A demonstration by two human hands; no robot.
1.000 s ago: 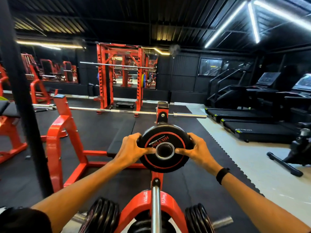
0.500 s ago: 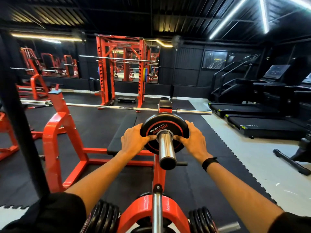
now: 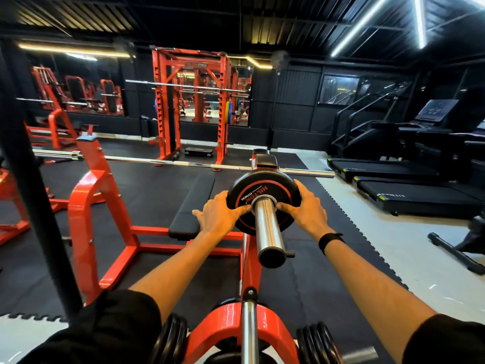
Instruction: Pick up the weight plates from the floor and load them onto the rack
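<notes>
Red power cage [image 3: 191, 106] is seen at the back wall, a bar racked across it. Black flat bench pad [image 3: 193, 203] is framed by a red bench press stand [image 3: 91, 206], with a long barbell [image 3: 162, 162] laid across it. Treadmills [image 3: 409, 190] are lined up at right; beyond them, what may be a stair climber [image 3: 367, 127]. Black pole [image 3: 29, 179] is seen at left. Floor is covered with black rubber mat [image 3: 147, 185].

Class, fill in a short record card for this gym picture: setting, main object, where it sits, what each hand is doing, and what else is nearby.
setting: gym with black floor mats
main object: black weight plate with red ring
position: threaded on the chrome peg of the red rack
left hand: fingers flat against the plate's face and edge
right hand: fingers flat against the plate's other side
nearby: stored plates low on the rack, bench, treadmills
</notes>
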